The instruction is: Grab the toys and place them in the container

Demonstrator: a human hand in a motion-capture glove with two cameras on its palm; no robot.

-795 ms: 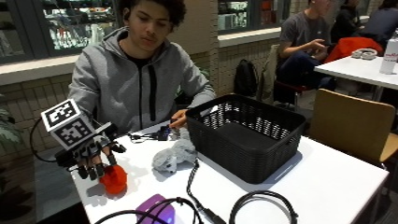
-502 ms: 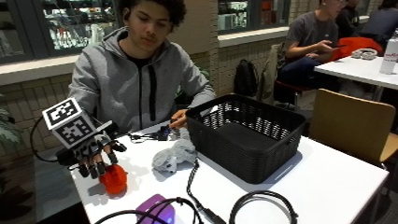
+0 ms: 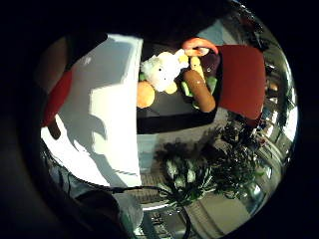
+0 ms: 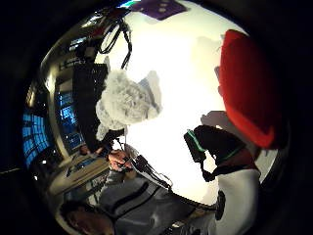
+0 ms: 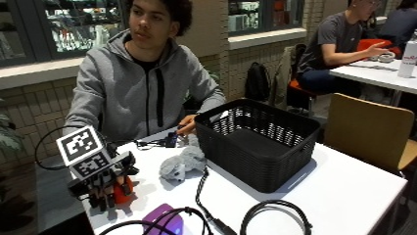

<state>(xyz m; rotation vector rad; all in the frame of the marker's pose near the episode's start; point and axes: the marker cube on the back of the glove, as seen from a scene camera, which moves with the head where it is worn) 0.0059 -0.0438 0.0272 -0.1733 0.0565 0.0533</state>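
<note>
A: Two toys out on the table [image 5: 338, 196]? Start with the outside view.
B: Yes. My gloved right hand [image 5: 104, 188] hangs over the red toy [image 5: 124, 188] at the table's near corner, well apart from the black basket [image 5: 261, 142]. Fingers point down, roughly straight, touching the toy's front; I can't see them curled round it. The grey plush [image 5: 182, 165] lies between the red toy and the basket, just beside the basket's front corner. My bare hand [image 5: 187, 126] rests behind the basket's corner.
A: Anything else near the basket?
B: Black cables [image 5: 273, 215] loop in front of it, and a purple thing [image 5: 163, 220] sits at the near edge.
A: Thumb-side palm view?
B: Red toy [image 4: 247, 88] close to the palm; grey plush [image 4: 124, 105] further off against the basket [image 4: 88, 98].
A: Little-finger side?
B: Red toy [image 3: 57, 97] at the rim, table edge [image 3: 119, 99], and beyond the table a heap of soft toys [image 3: 172, 74] on something dark.
</note>
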